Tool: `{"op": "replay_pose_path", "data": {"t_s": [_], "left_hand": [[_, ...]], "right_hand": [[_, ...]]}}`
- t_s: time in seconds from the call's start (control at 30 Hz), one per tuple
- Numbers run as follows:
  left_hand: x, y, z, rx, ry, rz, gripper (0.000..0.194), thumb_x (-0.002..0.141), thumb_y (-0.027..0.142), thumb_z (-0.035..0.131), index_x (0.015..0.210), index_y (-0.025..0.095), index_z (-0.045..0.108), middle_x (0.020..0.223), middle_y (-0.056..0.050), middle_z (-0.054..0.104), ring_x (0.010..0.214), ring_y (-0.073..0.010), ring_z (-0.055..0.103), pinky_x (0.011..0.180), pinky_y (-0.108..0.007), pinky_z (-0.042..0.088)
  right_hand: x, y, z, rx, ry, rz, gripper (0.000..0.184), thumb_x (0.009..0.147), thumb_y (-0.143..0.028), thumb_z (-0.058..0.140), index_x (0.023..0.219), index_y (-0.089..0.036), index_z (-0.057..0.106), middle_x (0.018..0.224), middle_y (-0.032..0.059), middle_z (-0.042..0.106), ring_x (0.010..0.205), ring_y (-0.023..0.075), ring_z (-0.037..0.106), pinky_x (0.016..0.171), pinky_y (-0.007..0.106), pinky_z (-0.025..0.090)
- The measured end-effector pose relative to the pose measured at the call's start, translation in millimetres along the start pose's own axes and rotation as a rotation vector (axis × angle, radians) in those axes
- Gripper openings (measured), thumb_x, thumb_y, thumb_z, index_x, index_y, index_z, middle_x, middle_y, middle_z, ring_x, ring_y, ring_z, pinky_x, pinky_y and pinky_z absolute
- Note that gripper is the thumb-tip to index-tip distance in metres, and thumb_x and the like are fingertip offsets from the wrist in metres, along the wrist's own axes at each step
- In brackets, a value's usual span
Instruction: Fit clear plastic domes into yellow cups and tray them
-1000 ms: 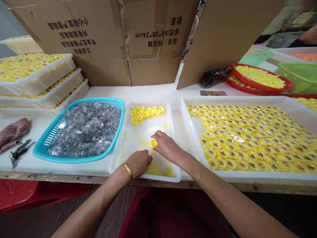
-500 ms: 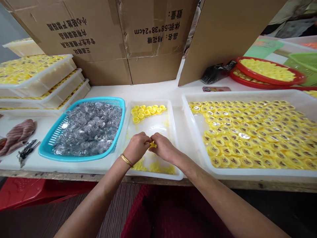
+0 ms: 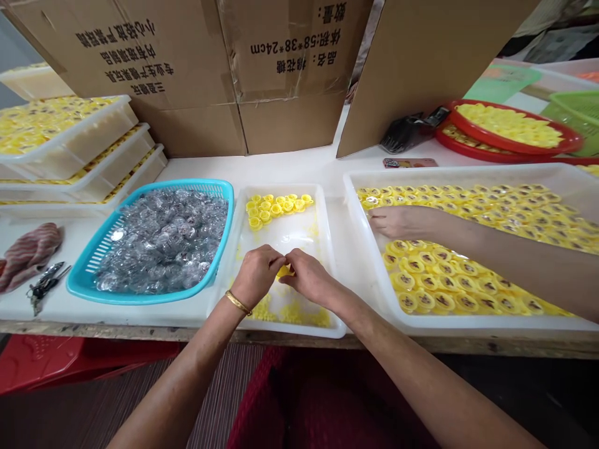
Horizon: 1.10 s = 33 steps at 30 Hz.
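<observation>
Over the small white tray (image 3: 333,274), my left hand (image 3: 259,272) and my right hand (image 3: 306,275) meet, fingertips pinched together. Between them they hold a small yellow plastic piece (image 3: 283,272), mostly covered by the fingers. Several yellow ring-shaped pieces (image 3: 276,209) lie in a cluster at the far end of this tray. Tiny yellow bits (image 3: 292,313) are scattered at its near end, below my hands. To the left stands a blue basket (image 3: 77,284) full of clear plastic discs (image 3: 163,240).
A co-worker's hand (image 3: 397,222) reaches into the large white tray (image 3: 374,274) of yellow pieces on the right. Stacked trays (image 3: 107,128) stand at left, cardboard (image 3: 290,125) behind. Keys (image 3: 44,287), a striped cloth (image 3: 35,252), a phone (image 3: 409,163) and red plates (image 3: 573,144) lie around.
A co-worker's arm has come in from the right over the large tray. My hands stay together over the small tray, with the yellow piece turned slightly between them. The view has shifted slightly.
</observation>
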State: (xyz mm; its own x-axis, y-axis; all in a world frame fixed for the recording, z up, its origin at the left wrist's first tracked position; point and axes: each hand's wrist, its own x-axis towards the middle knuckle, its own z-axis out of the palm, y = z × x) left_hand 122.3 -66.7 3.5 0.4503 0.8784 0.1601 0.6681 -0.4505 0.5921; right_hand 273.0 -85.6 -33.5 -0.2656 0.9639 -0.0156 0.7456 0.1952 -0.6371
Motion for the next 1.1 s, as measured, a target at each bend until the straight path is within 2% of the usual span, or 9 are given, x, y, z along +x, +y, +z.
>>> {"op": "replay_pose_path", "data": {"t_s": [0.13,0.27,0.37,0.47,0.6,0.7,0.87,1.0,1.1], "left_hand": [[1,2,-4.0,-0.087,0.061,-0.060,0.022,0.075,0.005,0.054,0.072,0.019,0.072,0.075,-0.003,0.069,0.070,-0.0140,0.062,0.069,-0.027,0.047],[-9,-5,-11.8,-0.267,0.142,-0.270,0.015,0.073,0.012,0.058,0.075,0.018,0.072,0.071,-0.002,0.069,0.068,-0.0146,0.064,0.065,-0.026,0.048],[-23,-13,-12.2,-0.360,0.018,-0.368,0.014,0.073,0.016,0.057,0.075,0.017,0.071,0.062,-0.001,0.068,0.061,-0.0150,0.065,0.060,-0.025,0.049],[-34,-16,-7.4,-0.324,-0.094,-0.362,0.015,0.076,0.021,0.056,0.077,0.018,0.072,0.061,-0.001,0.068,0.048,-0.0126,0.061,0.049,-0.023,0.047],[-31,-14,-0.7,-0.377,0.085,-0.358,0.022,0.075,0.025,0.061,0.094,0.017,0.070,0.079,-0.005,0.070,0.055,-0.0124,0.062,0.050,-0.024,0.051],[-24,-8,4.7,-0.493,0.159,-0.328,0.036,0.071,0.031,0.069,0.104,0.017,0.065,0.083,-0.005,0.066,0.063,-0.0129,0.062,0.057,-0.025,0.054],[-16,3,15.9,-0.598,0.192,-0.278,0.023,0.074,0.031,0.067,0.089,0.015,0.061,0.074,-0.002,0.061,0.060,-0.0114,0.060,0.053,-0.023,0.053],[-17,2,16.7,-0.761,0.149,-0.347,0.014,0.074,0.024,0.063,0.083,0.015,0.058,0.070,0.000,0.060,0.061,-0.0126,0.061,0.054,-0.026,0.056],[-20,-7,12.0,-0.749,0.169,-0.400,0.009,0.072,0.021,0.062,0.074,0.015,0.056,0.066,0.001,0.057,0.060,-0.0120,0.060,0.054,-0.027,0.057]], "right_hand": [[-1,-1,-2,0.027,0.013,0.033,0.016,0.076,-0.023,0.068,0.089,-0.020,0.059,0.087,0.0026,0.058,0.075,0.0159,0.058,0.066,0.027,0.042],[-1,-5,-7,0.092,0.119,0.034,0.021,0.075,-0.025,0.070,0.092,-0.020,0.059,0.098,0.0052,0.059,0.087,0.0183,0.060,0.071,0.029,0.046],[-2,-10,-11,0.208,0.239,0.047,0.024,0.072,-0.023,0.072,0.091,-0.020,0.057,0.101,0.0059,0.060,0.092,0.0188,0.060,0.074,0.030,0.049],[-4,-13,-14,0.343,0.275,0.095,0.025,0.073,-0.025,0.070,0.094,-0.022,0.056,0.096,0.0037,0.064,0.084,0.0169,0.062,0.070,0.030,0.051],[-4,-11,-16,0.491,0.199,0.140,0.027,0.072,-0.038,0.070,0.089,-0.022,0.056,0.073,-0.0017,0.062,0.068,0.0153,0.061,0.065,0.030,0.050],[-2,-8,-17,0.679,0.124,0.139,0.032,0.072,-0.044,0.070,0.088,-0.021,0.055,0.072,-0.0016,0.063,0.067,0.0154,0.062,0.063,0.030,0.050],[-2,-9,-19,0.840,0.036,0.113,0.032,0.073,-0.044,0.070,0.087,-0.019,0.055,0.071,-0.0005,0.064,0.066,0.0148,0.063,0.064,0.030,0.050],[-4,-7,-18,0.780,0.108,0.125,0.032,0.072,-0.044,0.071,0.086,-0.020,0.055,0.065,-0.0025,0.061,0.063,0.0148,0.061,0.060,0.029,0.048],[-3,-6,-17,0.721,0.140,0.142,0.032,0.072,-0.046,0.071,0.086,-0.020,0.057,0.065,-0.0031,0.060,0.061,0.0143,0.059,0.058,0.028,0.047]]}}
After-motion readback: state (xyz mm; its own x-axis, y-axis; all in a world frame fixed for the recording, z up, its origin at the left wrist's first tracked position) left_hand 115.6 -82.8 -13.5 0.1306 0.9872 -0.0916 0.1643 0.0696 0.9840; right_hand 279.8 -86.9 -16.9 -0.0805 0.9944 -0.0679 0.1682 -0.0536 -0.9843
